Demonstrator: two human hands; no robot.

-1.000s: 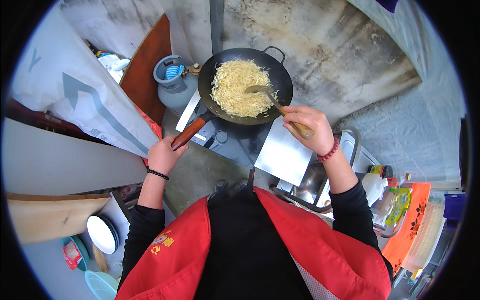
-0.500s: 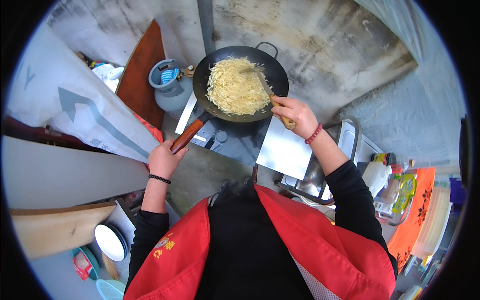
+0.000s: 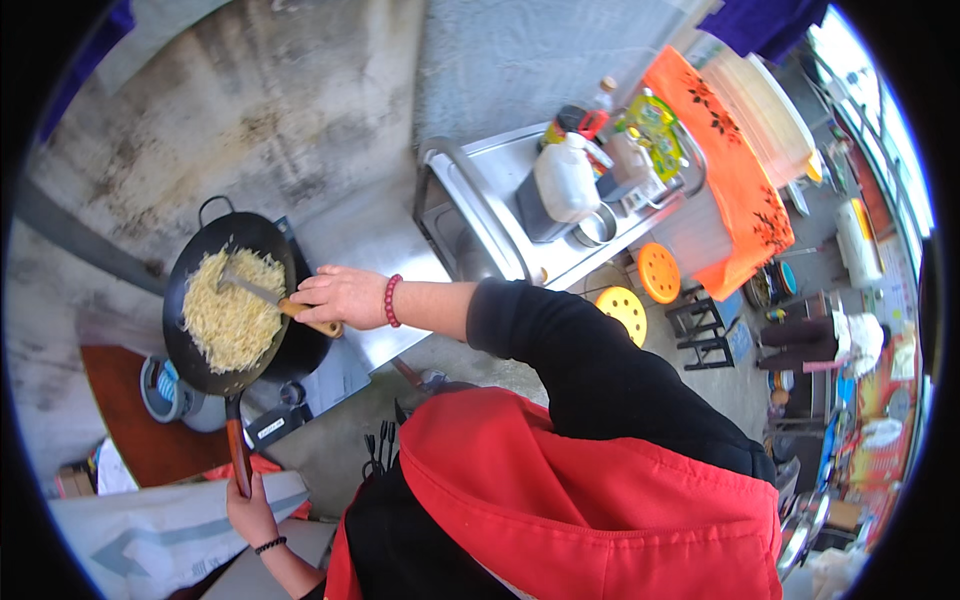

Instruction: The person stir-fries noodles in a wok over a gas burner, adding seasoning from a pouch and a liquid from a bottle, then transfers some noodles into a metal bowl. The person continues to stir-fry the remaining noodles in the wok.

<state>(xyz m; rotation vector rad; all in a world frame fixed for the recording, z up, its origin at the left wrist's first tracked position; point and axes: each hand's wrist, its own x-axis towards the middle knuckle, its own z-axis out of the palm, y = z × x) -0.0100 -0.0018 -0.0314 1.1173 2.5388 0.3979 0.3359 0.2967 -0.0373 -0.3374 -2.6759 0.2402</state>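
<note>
left hand [image 3: 252, 515]: fingers wrapped round the red-brown handle [image 3: 238, 450]
right hand [image 3: 345, 297]: way nearer the pale shreds [image 3: 235, 328] tbh, fingers clamped on the spatula [image 3: 262, 292], which runs leftward into them
black wok [image 3: 268, 236]: shreds heaped inside, left of those right fingers

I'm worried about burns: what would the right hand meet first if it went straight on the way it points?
The right hand, holding the spatula, would probably meet the wok first; depth is unclear, so it might pass above.

Pale yellow shreds [image 3: 230, 325], black wok [image 3: 258, 233], left of frame
Orange cloth [image 3: 722, 180] with dark leaf pattern, upper right; red apron [image 3: 620, 500], bottom centre.
</note>
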